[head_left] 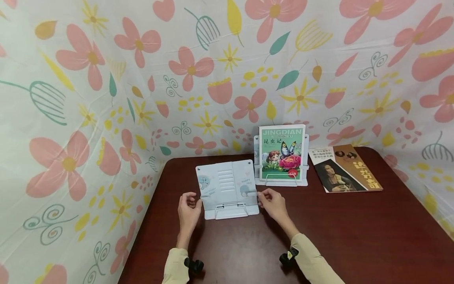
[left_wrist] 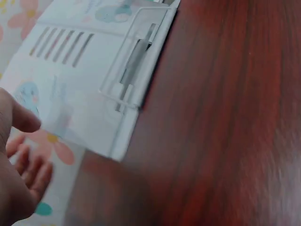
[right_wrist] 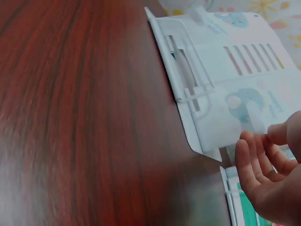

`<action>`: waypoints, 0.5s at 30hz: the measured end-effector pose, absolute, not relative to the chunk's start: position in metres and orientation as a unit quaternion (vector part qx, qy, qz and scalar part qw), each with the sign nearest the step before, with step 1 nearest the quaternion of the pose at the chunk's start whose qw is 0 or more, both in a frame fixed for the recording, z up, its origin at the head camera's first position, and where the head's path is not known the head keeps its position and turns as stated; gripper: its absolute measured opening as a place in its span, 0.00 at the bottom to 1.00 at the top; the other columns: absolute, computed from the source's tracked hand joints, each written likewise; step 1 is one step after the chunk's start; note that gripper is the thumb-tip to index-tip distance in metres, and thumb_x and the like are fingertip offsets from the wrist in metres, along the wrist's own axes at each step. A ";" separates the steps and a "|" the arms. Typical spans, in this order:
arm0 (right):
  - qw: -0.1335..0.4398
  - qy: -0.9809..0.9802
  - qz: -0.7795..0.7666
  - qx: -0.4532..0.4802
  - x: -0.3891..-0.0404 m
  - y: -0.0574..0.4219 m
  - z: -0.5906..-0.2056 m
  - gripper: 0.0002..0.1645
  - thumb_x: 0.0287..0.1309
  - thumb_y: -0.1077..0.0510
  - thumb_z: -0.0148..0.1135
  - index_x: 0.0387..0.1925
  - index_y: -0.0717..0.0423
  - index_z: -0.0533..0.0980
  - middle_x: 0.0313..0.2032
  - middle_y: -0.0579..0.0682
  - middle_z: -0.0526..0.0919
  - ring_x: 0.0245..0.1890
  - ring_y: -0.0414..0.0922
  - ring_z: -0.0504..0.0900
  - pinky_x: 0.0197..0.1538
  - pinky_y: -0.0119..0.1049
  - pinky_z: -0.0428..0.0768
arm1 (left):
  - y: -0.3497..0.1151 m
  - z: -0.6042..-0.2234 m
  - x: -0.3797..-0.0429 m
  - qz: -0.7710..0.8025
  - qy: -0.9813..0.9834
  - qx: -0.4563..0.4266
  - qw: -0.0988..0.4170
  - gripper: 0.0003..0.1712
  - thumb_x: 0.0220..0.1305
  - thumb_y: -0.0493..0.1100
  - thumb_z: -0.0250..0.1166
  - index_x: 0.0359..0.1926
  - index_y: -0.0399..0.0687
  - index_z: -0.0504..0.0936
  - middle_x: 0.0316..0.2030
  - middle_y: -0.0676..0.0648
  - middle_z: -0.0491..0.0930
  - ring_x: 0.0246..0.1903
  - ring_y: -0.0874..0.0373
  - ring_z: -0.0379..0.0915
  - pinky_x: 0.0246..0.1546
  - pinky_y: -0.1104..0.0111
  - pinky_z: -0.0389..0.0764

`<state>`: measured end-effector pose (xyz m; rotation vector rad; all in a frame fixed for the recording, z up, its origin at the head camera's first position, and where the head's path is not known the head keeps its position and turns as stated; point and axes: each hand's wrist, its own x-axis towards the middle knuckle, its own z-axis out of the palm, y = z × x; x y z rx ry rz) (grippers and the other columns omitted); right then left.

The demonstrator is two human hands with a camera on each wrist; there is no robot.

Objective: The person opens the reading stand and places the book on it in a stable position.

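Observation:
A white metal book stand [head_left: 227, 189] with printed cartoon animals, slots and a wire page holder [head_left: 231, 211] stands tilted back on the table. My left hand [head_left: 189, 211] is beside its left edge. In the left wrist view the thumb [left_wrist: 26, 120] is held apart from the loosely bent fingers, with nothing between them. At the right edge, my right hand [head_left: 274, 204] pinches the small clear side clip [right_wrist: 255, 117] between thumb and index finger. The clip's outer end is hidden by the fingertips.
Behind and to the right, a second book stand [head_left: 305, 182] holds a green children's book [head_left: 281, 152] upright. A brown and white book [head_left: 345, 169] lies farther right on the dark red table [head_left: 354, 228]. Flowered cloth [head_left: 220, 79] hangs behind and at the left.

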<state>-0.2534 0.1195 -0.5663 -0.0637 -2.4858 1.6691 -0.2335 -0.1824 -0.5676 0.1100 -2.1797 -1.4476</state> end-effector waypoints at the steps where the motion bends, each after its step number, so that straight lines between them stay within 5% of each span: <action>1: 0.077 -0.830 0.552 -0.024 -0.254 0.125 -0.565 0.11 0.67 0.57 0.65 0.35 0.63 0.82 0.29 0.61 0.88 0.25 0.47 0.88 0.28 0.28 0.83 | -0.176 -0.564 -0.233 -0.530 -0.797 0.028 0.289 0.13 0.56 0.27 0.69 0.43 0.38 0.81 0.31 0.44 0.76 0.31 0.59 0.73 0.32 0.76 0.75; 5: 0.125 -0.850 0.509 -0.056 -0.262 0.163 -0.554 0.11 0.68 0.56 0.63 0.40 0.61 0.82 0.34 0.60 0.88 0.32 0.50 0.87 0.38 0.36 0.83 | -0.130 -0.551 -0.228 -0.550 -0.767 -0.089 0.318 0.11 0.55 0.22 0.65 0.37 0.38 0.80 0.25 0.45 0.76 0.26 0.65 0.70 0.26 0.76 0.74; 11: 0.230 -0.843 0.452 -0.182 -0.268 0.273 -0.535 0.20 0.71 0.52 0.53 0.47 0.68 0.78 0.48 0.72 0.81 0.54 0.69 0.76 0.58 0.59 0.71 | 0.000 -0.541 -0.235 -0.611 -0.749 -0.228 0.115 0.08 0.62 0.30 0.66 0.42 0.40 0.83 0.34 0.42 0.85 0.34 0.63 0.79 0.37 0.74 0.83; 15: 0.201 -0.845 0.431 -0.246 -0.253 0.360 -0.530 0.30 0.73 0.48 0.44 0.58 0.72 0.73 0.58 0.77 0.74 0.62 0.74 0.68 0.64 0.65 0.64 | 0.101 -0.538 -0.247 -0.626 -0.755 -0.194 -0.017 0.09 0.64 0.35 0.67 0.45 0.47 0.86 0.40 0.51 0.86 0.38 0.70 0.79 0.42 0.77 0.81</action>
